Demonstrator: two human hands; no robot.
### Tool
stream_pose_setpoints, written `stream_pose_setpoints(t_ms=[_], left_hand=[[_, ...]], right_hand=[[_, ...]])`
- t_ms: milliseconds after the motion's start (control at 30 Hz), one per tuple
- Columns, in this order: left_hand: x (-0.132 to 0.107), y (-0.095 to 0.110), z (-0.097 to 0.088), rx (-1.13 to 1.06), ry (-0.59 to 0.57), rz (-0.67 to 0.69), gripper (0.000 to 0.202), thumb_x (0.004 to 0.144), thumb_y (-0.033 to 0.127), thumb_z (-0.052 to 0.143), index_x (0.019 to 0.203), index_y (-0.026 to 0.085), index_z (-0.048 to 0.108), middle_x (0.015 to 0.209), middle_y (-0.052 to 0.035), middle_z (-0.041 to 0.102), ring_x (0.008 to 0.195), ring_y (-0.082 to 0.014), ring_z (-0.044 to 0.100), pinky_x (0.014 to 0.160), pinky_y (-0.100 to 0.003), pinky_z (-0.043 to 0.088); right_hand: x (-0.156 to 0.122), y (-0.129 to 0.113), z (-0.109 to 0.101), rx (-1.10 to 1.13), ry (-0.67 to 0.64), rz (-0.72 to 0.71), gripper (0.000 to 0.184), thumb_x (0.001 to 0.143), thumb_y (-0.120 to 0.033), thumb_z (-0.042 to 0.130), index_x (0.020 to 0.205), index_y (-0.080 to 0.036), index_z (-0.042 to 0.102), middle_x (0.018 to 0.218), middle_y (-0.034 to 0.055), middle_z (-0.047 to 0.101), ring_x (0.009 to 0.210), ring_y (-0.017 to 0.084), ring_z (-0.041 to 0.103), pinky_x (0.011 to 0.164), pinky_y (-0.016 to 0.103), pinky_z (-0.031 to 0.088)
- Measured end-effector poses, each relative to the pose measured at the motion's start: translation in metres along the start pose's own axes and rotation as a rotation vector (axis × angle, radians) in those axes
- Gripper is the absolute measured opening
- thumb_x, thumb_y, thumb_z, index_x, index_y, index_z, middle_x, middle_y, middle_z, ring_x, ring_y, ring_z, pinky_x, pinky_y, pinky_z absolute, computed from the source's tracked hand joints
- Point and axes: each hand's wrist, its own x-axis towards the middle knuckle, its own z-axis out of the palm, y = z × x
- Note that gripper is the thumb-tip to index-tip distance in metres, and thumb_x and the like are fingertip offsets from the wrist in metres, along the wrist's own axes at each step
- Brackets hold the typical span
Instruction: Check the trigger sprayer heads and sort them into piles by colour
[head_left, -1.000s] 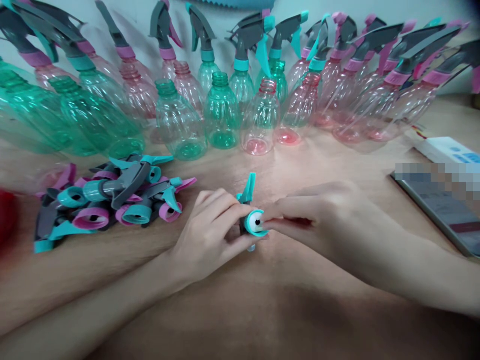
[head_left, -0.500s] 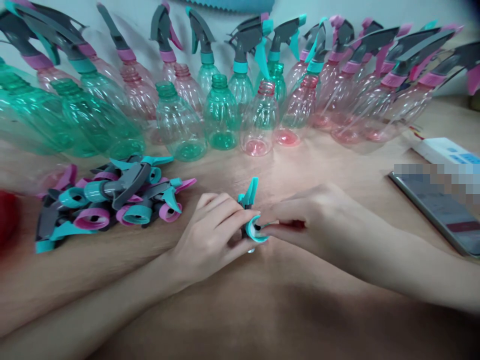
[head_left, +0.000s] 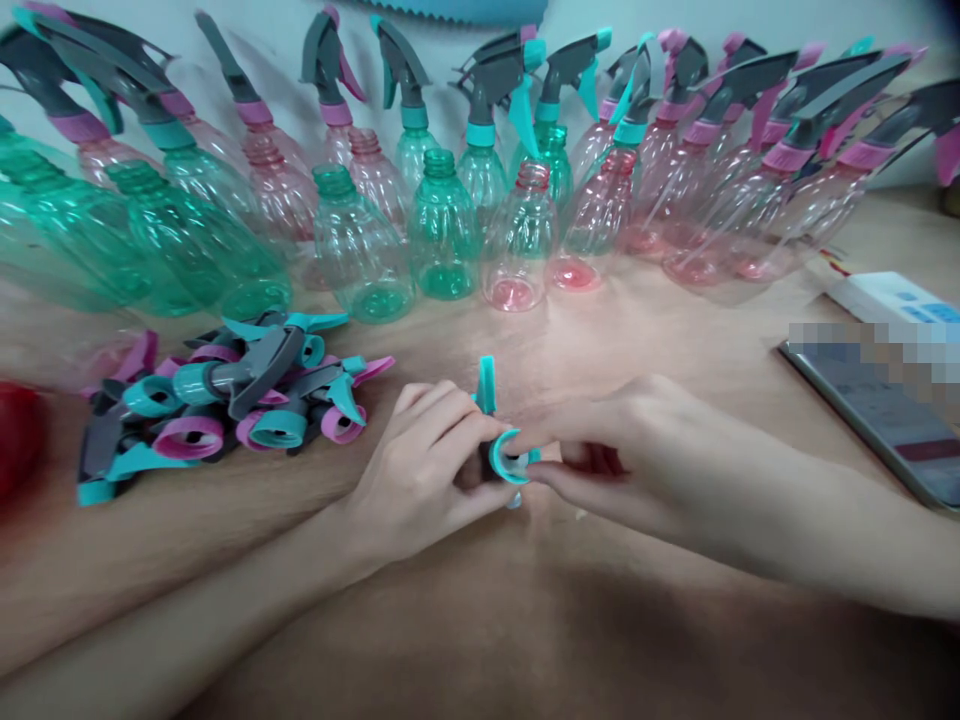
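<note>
I've left hand (head_left: 420, 465) closed on spray head (head_left: 487, 386). Right hand (head_left: 637, 440), half-curled, has moved its index into the collar (head_left: 496, 462); likely pressing, can't tell its hold.

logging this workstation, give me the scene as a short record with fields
left hand: holds grey-and-turquoise plastic spray head
right hand: at that head's round open end
left of hands: heap of grey plastic spray heads with pink or turquoise collars
back: transparent green bottles and transparent pink bottles, some open-necked
right: dark flat phone
</note>
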Motion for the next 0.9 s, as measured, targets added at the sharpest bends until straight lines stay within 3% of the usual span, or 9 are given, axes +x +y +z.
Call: stream_pose_setpoints(t_ms=[200, 333, 433, 533, 633, 800, 900], left_hand=[[-0.001, 0.001, 0.001, 0.054, 0.029, -0.025, 0.011, 0.076, 0.021, 0.064, 0.076, 0.017, 0.054, 0.065, 0.0020, 0.047, 0.063, -0.0148, 0.046, 0.062, -0.032, 0.033], [-0.001, 0.002, 0.002, 0.076, 0.051, -0.017, 0.010, 0.078, 0.021, 0.062, 0.076, 0.017, 0.054, 0.065, 0.0019, 0.048, 0.063, -0.0146, 0.047, 0.062, -0.032, 0.034], [-0.001, 0.002, 0.003, 0.085, 0.046, -0.016, 0.009, 0.079, 0.021, 0.062, 0.077, 0.017, 0.054, 0.064, 0.0020, 0.048, 0.063, -0.0146, 0.047, 0.063, -0.033, 0.034], [-0.001, 0.003, 0.003, 0.091, 0.039, 0.008, 0.010, 0.077, 0.021, 0.063, 0.077, 0.016, 0.055, 0.063, 0.0026, 0.046, 0.061, -0.0139, 0.045, 0.064, -0.033, 0.034], [-0.001, 0.005, 0.003, 0.097, 0.032, 0.035, 0.011, 0.077, 0.022, 0.062, 0.074, 0.016, 0.054, 0.063, 0.0022, 0.046, 0.061, -0.0142, 0.045, 0.064, -0.033, 0.035], [-0.002, 0.006, 0.000, 0.120, 0.018, 0.132, 0.017, 0.081, 0.029, 0.061, 0.074, 0.016, 0.053, 0.064, 0.0001, 0.049, 0.064, -0.0155, 0.046, 0.065, -0.033, 0.037], [-0.003, 0.005, -0.001, 0.128, -0.029, 0.218, 0.022, 0.085, 0.036, 0.060, 0.080, 0.015, 0.055, 0.068, -0.0016, 0.053, 0.067, -0.0162, 0.048, 0.068, -0.032, 0.038]], right_hand=[[-0.001, -0.002, 0.018, -0.129, 0.131, -0.022, 0.016, 0.086, -0.020, 0.052, 0.070, -0.018, 0.051, 0.057, -0.0047, 0.048, 0.049, 0.008, 0.037, 0.048, 0.023, 0.026], [-0.006, -0.011, 0.031, -0.353, 0.261, 0.039, 0.018, 0.088, -0.023, 0.047, 0.071, -0.017, 0.051, 0.049, -0.0029, 0.047, 0.040, 0.011, 0.037, 0.042, 0.027, 0.017], [-0.012, -0.016, 0.029, -0.468, 0.218, 0.068, 0.018, 0.088, -0.019, 0.045, 0.071, -0.018, 0.050, 0.046, -0.0028, 0.045, 0.035, 0.012, 0.035, 0.042, 0.028, 0.013], [-0.018, -0.014, 0.020, -0.394, 0.080, 0.051, 0.015, 0.088, -0.014, 0.046, 0.074, -0.019, 0.049, 0.057, -0.0023, 0.051, 0.042, 0.011, 0.039, 0.045, 0.028, 0.017], [-0.020, -0.010, 0.016, -0.248, 0.037, -0.006, 0.009, 0.084, -0.015, 0.052, 0.076, -0.019, 0.050, 0.067, -0.0022, 0.054, 0.052, 0.011, 0.041, 0.048, 0.028, 0.022], [-0.008, -0.009, 0.014, -0.004, 0.028, 0.053, 0.008, 0.079, -0.013, 0.054, 0.072, -0.018, 0.056, 0.058, -0.0055, 0.050, 0.049, 0.008, 0.037, 0.048, 0.023, 0.026], [-0.004, -0.009, 0.008, 0.067, -0.027, 0.076, 0.010, 0.079, -0.013, 0.056, 0.079, -0.020, 0.064, 0.054, -0.0075, 0.049, 0.047, 0.006, 0.037, 0.048, 0.019, 0.029]])
